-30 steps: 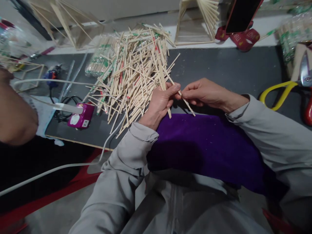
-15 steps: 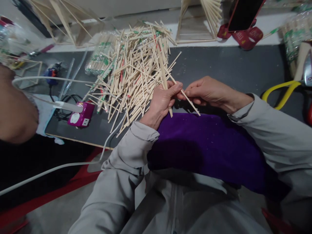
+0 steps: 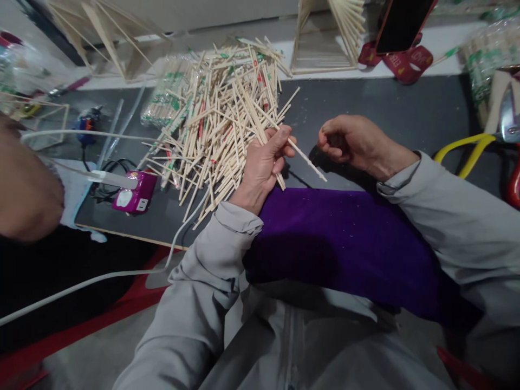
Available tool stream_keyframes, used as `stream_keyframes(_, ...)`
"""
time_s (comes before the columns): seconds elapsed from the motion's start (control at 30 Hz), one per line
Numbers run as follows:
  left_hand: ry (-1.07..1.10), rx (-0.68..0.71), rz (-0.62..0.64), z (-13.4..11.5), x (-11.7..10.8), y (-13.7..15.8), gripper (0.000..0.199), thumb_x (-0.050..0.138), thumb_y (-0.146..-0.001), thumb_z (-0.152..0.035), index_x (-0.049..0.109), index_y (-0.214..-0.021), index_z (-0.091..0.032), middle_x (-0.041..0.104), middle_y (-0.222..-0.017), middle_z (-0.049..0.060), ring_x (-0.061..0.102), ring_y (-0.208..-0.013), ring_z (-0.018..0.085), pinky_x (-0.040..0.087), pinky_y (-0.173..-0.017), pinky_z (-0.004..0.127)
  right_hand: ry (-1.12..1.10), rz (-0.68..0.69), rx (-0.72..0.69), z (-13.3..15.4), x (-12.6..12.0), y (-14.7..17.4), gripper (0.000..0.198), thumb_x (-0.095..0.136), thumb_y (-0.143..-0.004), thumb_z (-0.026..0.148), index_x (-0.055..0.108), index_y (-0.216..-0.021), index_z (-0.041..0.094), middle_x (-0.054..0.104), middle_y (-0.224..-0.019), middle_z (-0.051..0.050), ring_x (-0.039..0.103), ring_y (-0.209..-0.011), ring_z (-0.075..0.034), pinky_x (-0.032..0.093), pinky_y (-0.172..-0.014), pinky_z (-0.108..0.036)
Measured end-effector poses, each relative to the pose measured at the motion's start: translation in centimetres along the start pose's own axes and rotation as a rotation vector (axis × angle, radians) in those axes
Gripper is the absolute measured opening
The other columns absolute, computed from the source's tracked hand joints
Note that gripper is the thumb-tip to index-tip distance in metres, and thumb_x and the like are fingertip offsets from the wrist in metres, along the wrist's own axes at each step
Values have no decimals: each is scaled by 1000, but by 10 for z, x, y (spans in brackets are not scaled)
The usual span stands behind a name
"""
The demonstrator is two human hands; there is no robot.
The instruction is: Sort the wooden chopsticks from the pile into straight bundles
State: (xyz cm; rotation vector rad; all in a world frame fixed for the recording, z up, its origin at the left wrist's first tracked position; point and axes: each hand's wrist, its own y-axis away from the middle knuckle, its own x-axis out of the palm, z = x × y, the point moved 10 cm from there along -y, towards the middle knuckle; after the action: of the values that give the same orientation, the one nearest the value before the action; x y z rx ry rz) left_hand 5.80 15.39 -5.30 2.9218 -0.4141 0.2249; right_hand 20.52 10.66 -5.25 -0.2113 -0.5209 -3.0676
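My left hand (image 3: 264, 157) is closed around several wooden chopsticks (image 3: 252, 115), above the near right edge of a loose pile of chopsticks (image 3: 219, 124). One of them, a chopstick with a rough, splintered-looking lower end (image 3: 311, 163), slants down to the right past my thumb. Apart from it on the right, my right hand (image 3: 351, 143) hovers over the dark table with fingers curled in and thumb against them. Whether anything small is between those fingers is hidden. A purple cloth (image 3: 325, 233) covers my lap below both hands.
At left are a magenta plug adapter (image 3: 136, 191) with a white cable and another person's arm (image 3: 30, 184). Yellow-handled pliers (image 3: 471, 149) lie right. Behind stand stick frames (image 3: 325, 69), a phone (image 3: 402, 27) on a red holder, and wrapped chopstick packs (image 3: 166, 89).
My right hand has let go of the slanting chopstick and moved up and right. My left hand has shifted slightly left, and the chopsticks in it lean further left.
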Motion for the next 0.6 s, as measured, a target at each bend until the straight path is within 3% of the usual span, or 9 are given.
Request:
stream_keyframes(0.27,27,-18,56,5,5,-2,29,78,-81,-37,61,-75,-15,67,-66,-2,54,-44,0,24,-31,12,22,147,-18,-6,22,4,10,59,-69,5,65,-72,13,60,-66,-4,52,-48,-8,32,-35,-16)
stream_keyframes(0.47,15,-56,77,8,9,1,30,79,-80,-38,60,-75,-16,62,-59,-4,52,-41,1,24,-31,12,52,203,27,-10,31,7,14,63,-82,16,70,-71,10,58,-57,-5,51,-44,-9,33,-33,-17)
stream_keyframes(0.6,19,-50,63,9,7,1,30,79,-80,-36,59,-72,-15,59,-55,-4,50,-39,1,25,-31,12,166,190,-25,-8,31,8,12,76,-79,17,70,-70,12,59,-54,-3,48,-41,-7,35,-35,-16)
